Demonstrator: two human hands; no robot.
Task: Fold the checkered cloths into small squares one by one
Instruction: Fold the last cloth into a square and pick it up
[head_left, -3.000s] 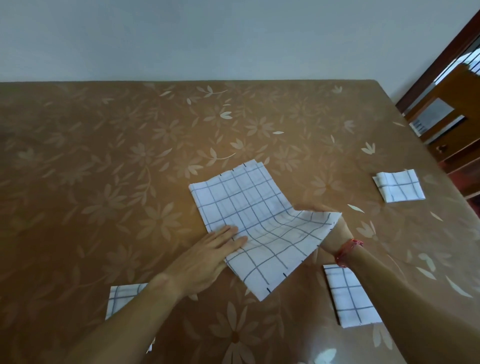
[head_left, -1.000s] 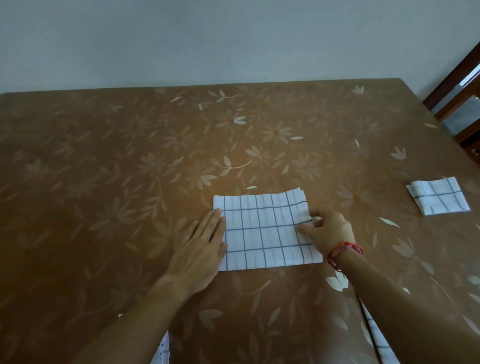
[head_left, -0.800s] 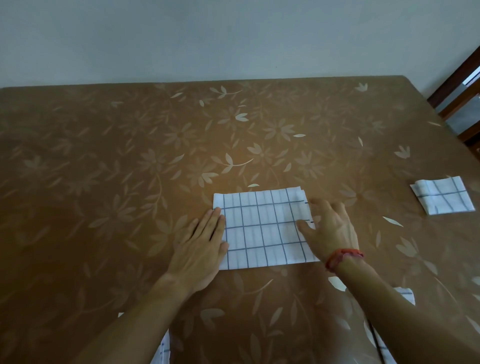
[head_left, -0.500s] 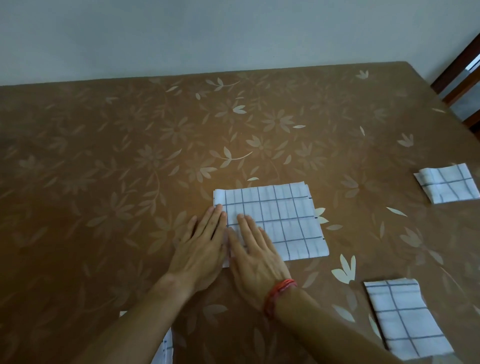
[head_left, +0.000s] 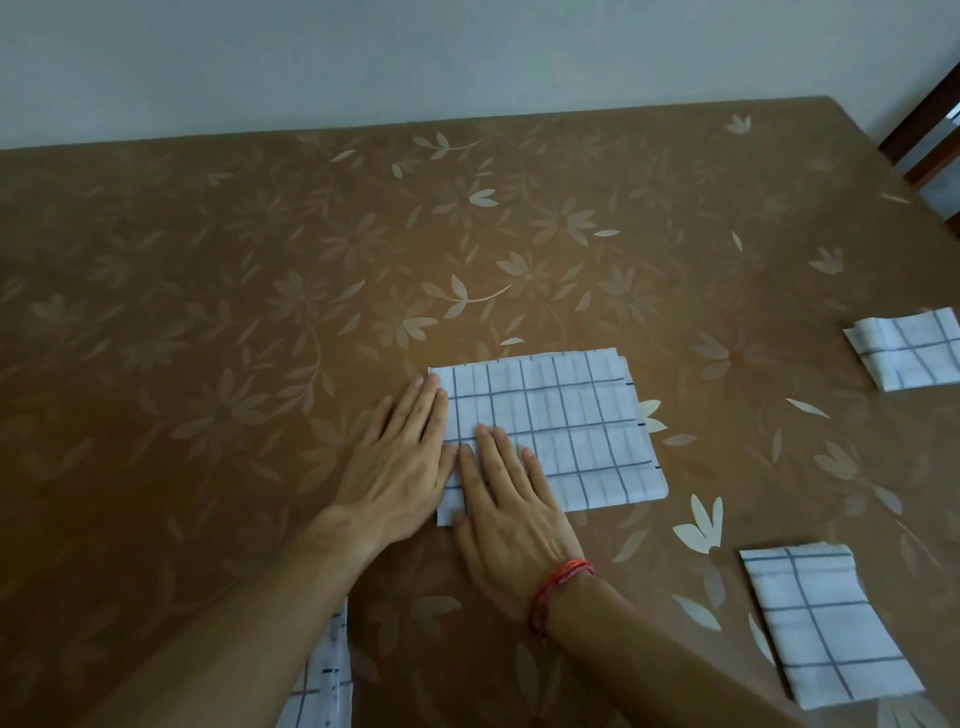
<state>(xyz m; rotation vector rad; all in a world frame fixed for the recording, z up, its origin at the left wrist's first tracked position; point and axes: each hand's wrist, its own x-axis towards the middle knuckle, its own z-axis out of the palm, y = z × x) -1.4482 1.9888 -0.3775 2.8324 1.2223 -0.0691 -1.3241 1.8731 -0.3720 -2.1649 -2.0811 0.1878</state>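
A white cloth with dark grid lines (head_left: 566, 426) lies folded into a rectangle in the middle of the brown flowered table (head_left: 260, 312). My left hand (head_left: 400, 462) lies flat, fingers together, over the cloth's left edge. Beside it my right hand (head_left: 511, 509), with a red band at the wrist, presses flat on the cloth's near left part. Neither hand grips anything.
A folded checkered square (head_left: 826, 623) lies at the near right, another (head_left: 909, 348) at the far right edge. A further checkered cloth (head_left: 324, 675) shows under my left forearm. Dark wooden furniture (head_left: 930, 135) stands beyond the table's right corner. A pale wall runs behind.
The cloth went from half open to a flat rectangle. My right hand moved from the cloth's right edge across to its left side, beside my left hand.
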